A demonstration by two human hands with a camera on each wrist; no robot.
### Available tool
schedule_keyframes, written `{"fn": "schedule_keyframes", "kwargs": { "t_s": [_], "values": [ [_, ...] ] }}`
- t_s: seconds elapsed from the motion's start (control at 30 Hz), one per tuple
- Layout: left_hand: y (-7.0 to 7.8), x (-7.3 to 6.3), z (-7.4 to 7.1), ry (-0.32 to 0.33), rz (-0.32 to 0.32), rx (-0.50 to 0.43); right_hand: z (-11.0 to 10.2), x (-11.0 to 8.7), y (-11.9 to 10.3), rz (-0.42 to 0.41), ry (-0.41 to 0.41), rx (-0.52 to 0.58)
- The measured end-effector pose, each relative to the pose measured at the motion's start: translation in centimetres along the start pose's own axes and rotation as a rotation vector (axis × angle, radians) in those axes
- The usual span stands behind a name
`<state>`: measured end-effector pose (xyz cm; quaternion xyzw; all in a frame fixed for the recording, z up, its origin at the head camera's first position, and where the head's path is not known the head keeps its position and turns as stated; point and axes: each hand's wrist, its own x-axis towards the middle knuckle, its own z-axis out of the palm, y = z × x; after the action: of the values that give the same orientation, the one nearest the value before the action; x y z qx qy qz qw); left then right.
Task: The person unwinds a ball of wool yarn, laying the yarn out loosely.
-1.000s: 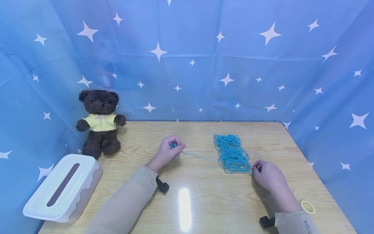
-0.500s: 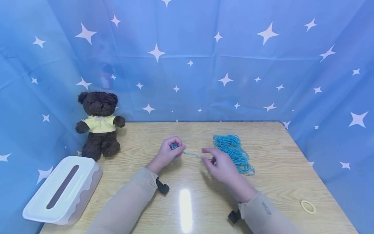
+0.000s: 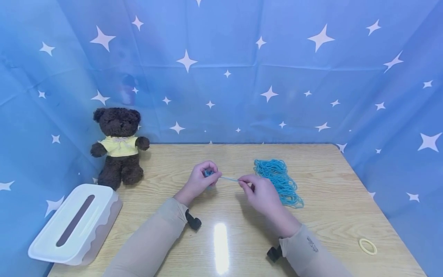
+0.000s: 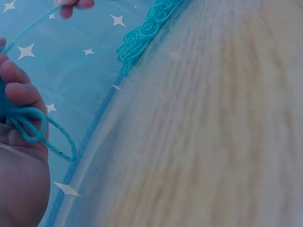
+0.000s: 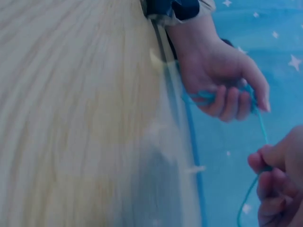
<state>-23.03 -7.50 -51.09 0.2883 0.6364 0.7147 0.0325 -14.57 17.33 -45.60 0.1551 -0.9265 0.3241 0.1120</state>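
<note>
My left hand (image 3: pixel 199 181) grips a small bundle of teal yarn (image 4: pixel 33 125), its fingers curled round it, and a loop hangs out below the palm. From that bundle a single strand (image 3: pixel 229 178) runs taut to my right hand (image 3: pixel 263 194), which pinches it between thumb and fingertips. In the right wrist view, more of the strand (image 5: pixel 246 196) trails down past the right hand. Partly behind the right hand on the table lies a flat, looped skein of teal yarn (image 3: pixel 277 177).
A dark brown teddy bear (image 3: pixel 119 146) in a yellow top sits at the back left. In front of it stands a white box (image 3: pixel 74 223) with a slotted lid. A pale yellow ring (image 3: pixel 367 246) lies on the wooden table (image 3: pixel 332 215) at the right. A star-patterned blue curtain (image 3: pixel 221 84) hangs behind.
My right hand has come left from beside the skein's lower right corner, with its fingers parted midway, and now pinches the strand near the left hand. The left hand has stayed put.
</note>
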Motion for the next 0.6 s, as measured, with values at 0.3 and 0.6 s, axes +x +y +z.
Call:
{"fn": "schedule_keyframes", "kwargs": {
  "t_s": [0.3, 0.6],
  "values": [
    [0.1, 0.0, -0.1, 0.028, -0.019, 0.056, -3.8, -2.6, 3.9, 0.07, 0.101, -0.039],
    [0.0, 0.0, -0.3, 0.049, -0.048, 0.09, -6.8, -5.2, 7.7, 0.172, 0.164, -0.117]
  ]
}}
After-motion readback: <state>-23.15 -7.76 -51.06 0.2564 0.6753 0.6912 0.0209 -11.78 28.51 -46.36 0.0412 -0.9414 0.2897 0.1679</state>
